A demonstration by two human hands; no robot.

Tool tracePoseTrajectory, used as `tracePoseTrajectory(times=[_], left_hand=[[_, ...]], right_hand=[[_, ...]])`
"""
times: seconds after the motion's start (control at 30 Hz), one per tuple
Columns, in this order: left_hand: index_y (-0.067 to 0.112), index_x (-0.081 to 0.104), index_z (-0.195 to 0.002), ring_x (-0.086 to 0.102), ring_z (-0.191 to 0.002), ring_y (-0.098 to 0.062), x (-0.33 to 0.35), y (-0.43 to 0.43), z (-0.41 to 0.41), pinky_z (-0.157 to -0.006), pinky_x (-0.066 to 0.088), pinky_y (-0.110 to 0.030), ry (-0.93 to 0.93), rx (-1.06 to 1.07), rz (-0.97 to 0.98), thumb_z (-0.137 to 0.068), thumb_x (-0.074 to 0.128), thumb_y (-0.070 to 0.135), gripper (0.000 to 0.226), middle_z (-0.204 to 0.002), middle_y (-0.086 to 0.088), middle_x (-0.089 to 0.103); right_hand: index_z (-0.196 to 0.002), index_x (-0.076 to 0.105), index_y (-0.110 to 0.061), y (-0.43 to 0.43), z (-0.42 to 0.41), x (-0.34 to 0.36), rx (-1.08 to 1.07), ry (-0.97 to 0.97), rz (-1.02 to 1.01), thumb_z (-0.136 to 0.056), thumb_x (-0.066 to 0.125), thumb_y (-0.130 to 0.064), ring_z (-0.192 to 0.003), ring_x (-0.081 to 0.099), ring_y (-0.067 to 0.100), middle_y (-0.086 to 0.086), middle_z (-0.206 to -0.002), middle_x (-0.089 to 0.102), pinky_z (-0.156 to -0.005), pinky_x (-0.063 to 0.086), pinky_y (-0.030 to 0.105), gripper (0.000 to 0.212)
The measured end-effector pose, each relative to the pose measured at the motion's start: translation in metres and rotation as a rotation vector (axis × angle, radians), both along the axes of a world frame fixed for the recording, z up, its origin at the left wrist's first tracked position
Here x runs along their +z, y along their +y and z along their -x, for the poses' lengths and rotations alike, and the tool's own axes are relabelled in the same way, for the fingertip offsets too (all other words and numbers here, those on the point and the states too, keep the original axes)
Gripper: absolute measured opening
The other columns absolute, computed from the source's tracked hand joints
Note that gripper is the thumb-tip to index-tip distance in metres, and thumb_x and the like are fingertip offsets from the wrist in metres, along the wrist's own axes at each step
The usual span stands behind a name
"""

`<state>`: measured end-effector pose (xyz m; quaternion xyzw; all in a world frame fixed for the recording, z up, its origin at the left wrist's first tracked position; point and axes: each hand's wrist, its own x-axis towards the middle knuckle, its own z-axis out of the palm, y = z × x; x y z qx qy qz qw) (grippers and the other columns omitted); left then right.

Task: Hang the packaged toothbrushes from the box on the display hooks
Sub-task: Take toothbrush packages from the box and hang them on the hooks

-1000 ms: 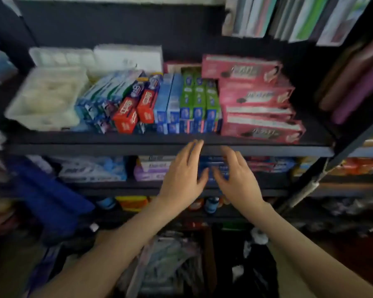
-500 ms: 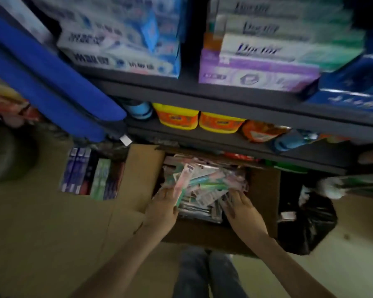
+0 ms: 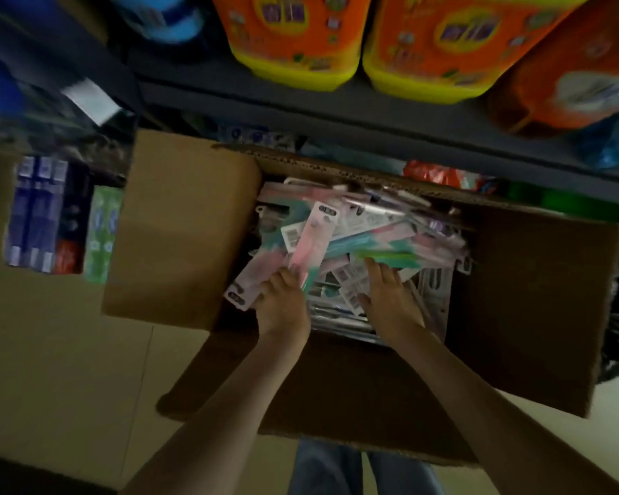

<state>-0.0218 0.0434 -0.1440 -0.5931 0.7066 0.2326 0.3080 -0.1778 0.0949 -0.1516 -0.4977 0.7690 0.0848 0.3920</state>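
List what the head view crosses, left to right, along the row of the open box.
Small boxes on the floor → left box flap → left hand, gripping a pink toothbrush pack → right hand, flat on the pile → right box flap.

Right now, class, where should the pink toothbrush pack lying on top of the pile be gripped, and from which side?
Probably best: grip the pink pack at its near, lower end, where the left hand meets it, coming from the near side of the box. It lies topmost, slanting away, its hanger end far and free, so nothing pins it.
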Motion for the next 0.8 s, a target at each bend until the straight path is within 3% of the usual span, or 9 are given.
tracePoseTrajectory(times=[0.13,0.2,0.3,0.37,0.43,0.6,0.7,0.8], left_hand=[[0.004,0.031,-0.137,0.052,-0.12,-0.029,0.001,-0.005,-0.003,-0.087,0.055,-0.035,0.055,0.041,0.035,-0.092,0.062,0.031,0.061,-0.133,-0.017,0.047],[0.008,0.036,-0.132,0.06,-0.105,-0.023,0.005,-0.01,-0.01,-0.075,0.057,-0.032,0.139,0.135,0.05,-0.091,0.062,0.032,0.054,-0.122,-0.011,0.054],[0.012,0.04,-0.124,0.059,-0.078,-0.011,0.016,-0.014,-0.019,-0.051,0.045,-0.019,0.179,0.238,0.072,-0.092,0.062,0.035,0.045,-0.11,-0.005,0.058],[0.012,0.042,-0.121,0.054,-0.067,-0.005,0.023,-0.014,-0.023,-0.045,0.038,-0.014,0.197,0.312,0.076,-0.092,0.062,0.033,0.041,-0.108,-0.004,0.059],[0.013,0.043,-0.119,0.053,-0.058,-0.002,0.029,-0.014,-0.025,-0.042,0.039,-0.014,0.223,0.384,0.074,-0.091,0.063,0.032,0.04,-0.106,-0.003,0.061],[0.013,0.041,-0.121,0.053,-0.06,-0.001,0.031,-0.01,-0.027,-0.042,0.039,-0.013,0.254,0.406,0.092,-0.091,0.064,0.033,0.043,-0.114,-0.005,0.063],[0.013,0.042,-0.12,0.053,-0.069,-0.006,0.03,-0.008,-0.028,-0.043,0.038,-0.013,0.24,0.398,0.1,-0.09,0.064,0.034,0.043,-0.116,-0.006,0.062],[0.012,0.042,-0.121,0.055,-0.073,-0.007,0.029,-0.007,-0.029,-0.043,0.036,-0.012,0.244,0.39,0.1,-0.091,0.064,0.033,0.043,-0.117,-0.007,0.061]], right_hand=[[-0.14,0.032,-0.003,-0.003,0.006,-0.013,-0.052,0.08,0.261,-0.09,0.058,-0.01,-0.123,0.044,0.031,0.016,-0.134,0.044,-0.104,0.039,0.041,0.057],[-0.139,0.032,0.0,-0.01,0.013,-0.014,-0.064,0.185,0.397,-0.082,0.064,-0.003,-0.118,0.048,0.038,0.023,-0.13,0.047,-0.1,0.041,0.048,0.066],[-0.152,0.01,-0.006,-0.029,0.023,-0.007,-0.085,0.155,0.374,-0.083,0.057,0.0,-0.136,0.028,0.036,0.021,-0.15,0.026,-0.112,0.028,0.048,0.083],[-0.153,-0.004,-0.012,-0.041,0.027,-0.004,-0.084,0.114,0.311,-0.087,0.054,-0.002,-0.142,0.016,0.032,0.015,-0.156,0.012,-0.115,0.025,0.045,0.088],[-0.153,-0.003,-0.013,-0.048,0.027,-0.002,-0.076,0.166,0.315,-0.088,0.053,-0.003,-0.137,0.024,0.032,0.016,-0.151,0.021,-0.112,0.029,0.044,0.087],[-0.138,0.035,-0.011,-0.062,0.034,-0.007,-0.022,0.449,0.348,-0.087,0.06,-0.006,-0.118,0.042,0.036,0.02,-0.128,0.043,-0.099,0.036,0.046,0.057],[-0.135,0.038,-0.005,-0.071,0.046,-0.013,0.001,0.429,0.256,-0.092,0.055,-0.007,-0.125,0.042,0.039,0.022,-0.134,0.046,-0.103,0.036,0.048,0.046],[-0.13,0.045,0.0,-0.071,0.056,-0.01,0.014,0.397,0.318,-0.092,0.05,0.002,-0.122,0.046,0.039,0.023,-0.131,0.051,-0.1,0.039,0.047,0.039]])
